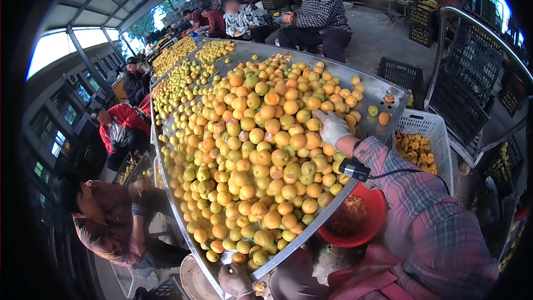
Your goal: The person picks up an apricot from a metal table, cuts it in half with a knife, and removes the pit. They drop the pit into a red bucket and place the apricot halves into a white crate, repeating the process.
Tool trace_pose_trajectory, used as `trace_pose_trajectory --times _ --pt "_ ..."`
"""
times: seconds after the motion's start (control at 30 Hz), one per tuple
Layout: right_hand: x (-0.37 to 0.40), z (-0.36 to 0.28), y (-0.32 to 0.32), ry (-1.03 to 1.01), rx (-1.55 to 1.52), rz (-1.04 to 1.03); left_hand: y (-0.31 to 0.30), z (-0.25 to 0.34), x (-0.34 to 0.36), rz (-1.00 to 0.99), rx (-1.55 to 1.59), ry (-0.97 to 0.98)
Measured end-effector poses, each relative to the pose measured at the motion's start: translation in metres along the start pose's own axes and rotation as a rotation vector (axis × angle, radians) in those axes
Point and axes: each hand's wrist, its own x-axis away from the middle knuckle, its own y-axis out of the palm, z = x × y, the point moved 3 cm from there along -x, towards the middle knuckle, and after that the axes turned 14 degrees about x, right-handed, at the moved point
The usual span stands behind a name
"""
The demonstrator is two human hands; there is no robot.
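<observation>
A broad heap of yellow-orange apricots [266, 133] covers a metal-edged sorting table [327, 211] in front of me. My right hand [333, 129], in a pale glove, reaches into the heap's right side. Its fingers are apart and touch the fruit, with one apricot [313, 124] right at the fingertips. Low at the table's near corner is my left hand [234, 281], also gloved, its fingers curled in just below the rim. What those fingers hold, if anything, is hidden. A small black device [354, 169] with a cable sits at my right wrist.
A red basin [371, 219] with wet orange pieces stands under the table's right edge. Beside it, a white crate [440, 128] holds apricot halves [415, 153]. Black crates [469, 72] stack behind a metal rail. Co-workers sit along the table's left [111, 222] and far sides [322, 14].
</observation>
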Motion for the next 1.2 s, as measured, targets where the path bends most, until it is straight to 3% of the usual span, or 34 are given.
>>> trace_pose_trajectory --times 0.07,0.27,0.4,0.5,0.57,0.67,0.77,0.8,0.83,0.87,0.9,0.97,1.0,1.03,1.1,1.13,1.2 --pt "-0.019 0.009 0.013 -0.102 0.262 -0.066 0.001 -0.001 -0.001 -0.001 -0.007 -0.003" --pt "-0.037 -0.012 0.006 -0.116 0.506 -0.281 0.006 -0.009 -0.002 0.002 0.02 -0.001" --pt "-0.056 0.008 0.011 -0.209 0.467 -0.276 0.013 -0.028 -0.008 -0.013 0.01 -0.037" --pt "-0.064 0.027 0.018 -0.225 0.105 -0.23 0.012 -0.025 -0.008 -0.009 -0.003 -0.047" --pt "-0.065 0.032 0.024 -0.272 0.14 -0.179 0.01 -0.021 -0.007 -0.003 -0.005 -0.046" --pt "-0.052 0.034 0.022 -0.08 0.026 -0.019 0.007 -0.018 -0.008 -0.009 -0.001 -0.053" --pt "-0.03 0.025 0.016 -0.119 -0.107 0.336 -0.004 0.002 -0.008 -0.047 0.004 -0.067" --pt "-0.026 0.025 0.025 -0.18 -0.382 0.352 -0.002 -0.003 -0.008 -0.03 0.016 -0.061" --pt "-0.009 0.014 0.022 -0.229 -0.427 0.386 0.004 -0.013 -0.009 0.0 0.002 -0.03" --pt "0.011 -0.002 0.024 -0.13 -0.74 0.169 0.005 -0.016 -0.01 0.039 -0.03 0.021" --pt "0.036 -0.022 0.018 -0.206 -0.747 0.075 0.003 -0.016 -0.01 0.01 -0.026 0.017" --pt "0.092 -0.07 0.003 -0.137 -0.806 -0.477 0.0 -0.017 -0.01 -0.002 -0.024 -0.043" --pt "0.121 -0.101 -0.006 -0.134 -0.686 -0.538 -0.002 -0.014 -0.01 0.002 -0.027 -0.046" --pt "0.139 -0.106 0.016 -0.263 -0.782 -0.691 -0.001 -0.017 -0.011 -0.008 -0.037 -0.03" --pt "0.179 -0.145 0.018 -0.302 -0.896 -0.98 -0.002 -0.017 -0.011 -0.019 -0.033 -0.041" --pt "0.191 -0.172 0.011 -0.256 -0.796 -1.086 -0.003 -0.016 -0.011 -0.014 -0.024 -0.026" --pt "0.212 -0.232 0.0 -0.33 -1.122 -1.227 -0.001 -0.016 -0.01 -0.028 -0.024 -0.031"
